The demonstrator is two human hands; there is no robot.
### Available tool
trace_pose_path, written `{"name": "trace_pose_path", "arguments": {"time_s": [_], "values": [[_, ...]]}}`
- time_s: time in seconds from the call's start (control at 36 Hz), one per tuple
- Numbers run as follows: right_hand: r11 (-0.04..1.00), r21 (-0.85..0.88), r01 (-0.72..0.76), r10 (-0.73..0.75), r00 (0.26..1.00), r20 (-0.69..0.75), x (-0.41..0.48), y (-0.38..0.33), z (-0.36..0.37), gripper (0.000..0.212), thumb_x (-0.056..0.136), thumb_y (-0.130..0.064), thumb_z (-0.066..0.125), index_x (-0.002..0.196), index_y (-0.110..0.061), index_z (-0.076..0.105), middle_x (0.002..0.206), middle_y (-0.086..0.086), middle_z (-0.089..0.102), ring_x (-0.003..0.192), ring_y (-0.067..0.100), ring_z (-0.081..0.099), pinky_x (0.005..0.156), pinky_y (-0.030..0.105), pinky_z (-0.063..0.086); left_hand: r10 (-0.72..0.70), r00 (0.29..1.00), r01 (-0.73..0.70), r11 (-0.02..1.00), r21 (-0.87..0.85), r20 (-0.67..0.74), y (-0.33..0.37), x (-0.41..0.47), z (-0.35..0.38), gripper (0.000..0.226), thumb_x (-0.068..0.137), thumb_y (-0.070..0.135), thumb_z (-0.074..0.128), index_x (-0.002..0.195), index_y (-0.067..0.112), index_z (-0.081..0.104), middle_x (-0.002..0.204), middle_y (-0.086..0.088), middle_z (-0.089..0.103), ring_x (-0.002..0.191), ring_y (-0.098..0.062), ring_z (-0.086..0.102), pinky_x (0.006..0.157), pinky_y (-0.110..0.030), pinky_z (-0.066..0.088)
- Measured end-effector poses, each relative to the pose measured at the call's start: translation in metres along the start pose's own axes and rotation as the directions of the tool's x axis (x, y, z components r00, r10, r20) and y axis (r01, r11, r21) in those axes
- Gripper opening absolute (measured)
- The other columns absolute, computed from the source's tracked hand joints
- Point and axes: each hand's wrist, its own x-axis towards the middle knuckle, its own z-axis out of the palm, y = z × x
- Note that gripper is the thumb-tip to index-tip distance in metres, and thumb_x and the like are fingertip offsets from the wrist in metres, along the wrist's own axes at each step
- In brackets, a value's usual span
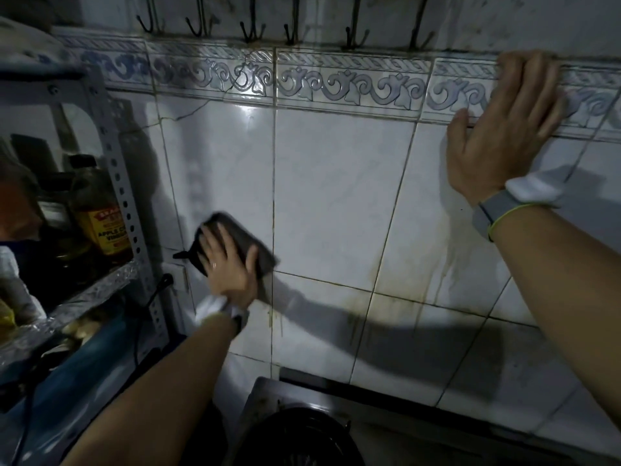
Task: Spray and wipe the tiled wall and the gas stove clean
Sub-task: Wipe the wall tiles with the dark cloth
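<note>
The white tiled wall (336, 196) fills the view, with a blue patterned border strip (349, 84) near the top and brown drip stains low in the middle. My left hand (228, 267) presses a dark grey cloth (242, 240) flat against the wall at the lower left. My right hand (500, 126) lies flat with spread fingers on the border strip at the upper right, holding nothing. A corner of the gas stove (268, 395) with a dark round burner (302, 435) shows at the bottom centre.
A grey metal rack (117, 169) stands at the left with an apple cider vinegar bottle (100, 223) and other bottles. A row of black hooks (248, 28) hangs above the border. A black cable (158, 290) runs down beside the rack.
</note>
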Motion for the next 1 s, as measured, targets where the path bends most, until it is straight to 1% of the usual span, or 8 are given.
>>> {"name": "trace_pose_path", "arguments": {"time_s": [0.08,0.25,0.42,0.58,0.64,0.72,0.89,1.0], "values": [[1.0,0.003,-0.011,0.011,1.0,-0.005,0.0,-0.003,0.0,0.069,0.085,-0.048,0.047,0.147,-0.02,0.038,0.156,0.004,0.032,0.148,0.025,0.024,0.117,0.044,0.017,-0.052,0.993,0.042,0.994,-0.102,-0.102,0.054,0.033,-0.02,0.079,0.097,0.052,0.033,0.157,0.007,0.007,0.162,-0.026,-0.002,0.148,-0.045,0.002,0.118,-0.059,0.006],[1.0,0.021,-0.017,0.018,0.999,-0.039,-0.002,-0.003,0.001,0.069,0.084,-0.046,0.049,0.146,-0.019,0.041,0.155,0.005,0.035,0.146,0.026,0.027,0.116,0.044,0.019,0.418,0.907,-0.417,0.908,0.036,-0.046,0.121,-0.022,0.023,0.073,0.098,0.051,0.037,0.157,0.015,0.014,0.161,-0.027,0.006,0.147,-0.047,0.004,0.117,-0.049,-0.011],[0.999,0.012,-0.031,0.031,1.0,0.005,-0.001,-0.003,0.0,0.068,0.087,-0.048,0.045,0.149,-0.021,0.036,0.158,0.003,0.029,0.149,0.025,0.022,0.118,0.043,0.014,0.494,0.829,-0.525,0.849,0.06,0.262,0.024,-0.101,0.08,0.059,0.102,0.048,0.027,0.154,0.023,0.012,0.161,-0.016,-0.001,0.142,-0.044,0.019,0.105,-0.063,0.036],[0.999,0.034,-0.026,0.028,0.998,-0.055,-0.002,-0.003,0.004,0.068,0.085,-0.046,0.049,0.147,-0.019,0.04,0.155,0.005,0.034,0.147,0.026,0.027,0.118,0.045,0.018,-0.007,0.951,0.005,1.0,0.007,0.31,-0.068,-0.094,0.063,0.083,0.097,0.066,0.016,0.156,0.008,0.014,0.162,-0.025,0.001,0.145,-0.049,0.012,0.114,-0.06,0.025],[0.999,0.036,-0.022,0.023,0.998,-0.05,-0.003,-0.002,0.006,0.069,0.085,-0.046,0.049,0.147,-0.019,0.039,0.156,0.005,0.034,0.147,0.027,0.027,0.118,0.045,0.017,-0.223,0.938,0.265,0.955,-0.135,0.264,-0.067,-0.072,0.044,0.079,0.101,0.053,0.035,0.157,0.01,-0.001,0.162,-0.024,-0.009,0.148,-0.047,0.001,0.12,-0.057,0.011],[1.0,0.026,0.0,0.001,0.998,-0.07,-0.003,0.0,0.008,0.07,0.086,-0.047,0.05,0.148,-0.018,0.037,0.156,0.007,0.034,0.146,0.028,0.028,0.118,0.047,0.018,-0.311,0.944,0.331,0.887,-0.321,0.115,-0.044,-0.031,0.02,0.077,0.103,0.04,0.044,0.157,0.018,-0.007,0.162,-0.016,-0.018,0.15,-0.039,-0.01,0.121,-0.049,0.0],[0.999,0.026,-0.019,0.021,0.997,-0.075,-0.004,-0.001,0.009,0.073,0.084,-0.048,0.053,0.149,-0.017,0.037,0.156,0.008,0.032,0.147,0.029,0.027,0.119,0.048,0.019,-0.042,0.998,0.025,0.958,-0.285,-0.052,0.035,-0.018,0.022,0.077,0.098,0.05,0.042,0.158,0.021,0.002,0.162,-0.015,-0.016,0.147,-0.042,-0.013,0.117,-0.057,-0.003],[0.999,0.033,-0.001,0.004,0.997,-0.081,-0.004,-0.001,0.01,0.07,0.087,-0.045,0.052,0.148,-0.015,0.038,0.156,0.01,0.033,0.146,0.031,0.028,0.118,0.048,0.019,0.309,0.949,-0.302,0.948,-0.104,0.062,0.051,-0.074,0.062,0.074,0.097,0.054,0.039,0.157,0.035,-0.001,0.163,-0.014,-0.013,0.146,-0.048,-0.009,0.117,-0.06,-0.001]]}}
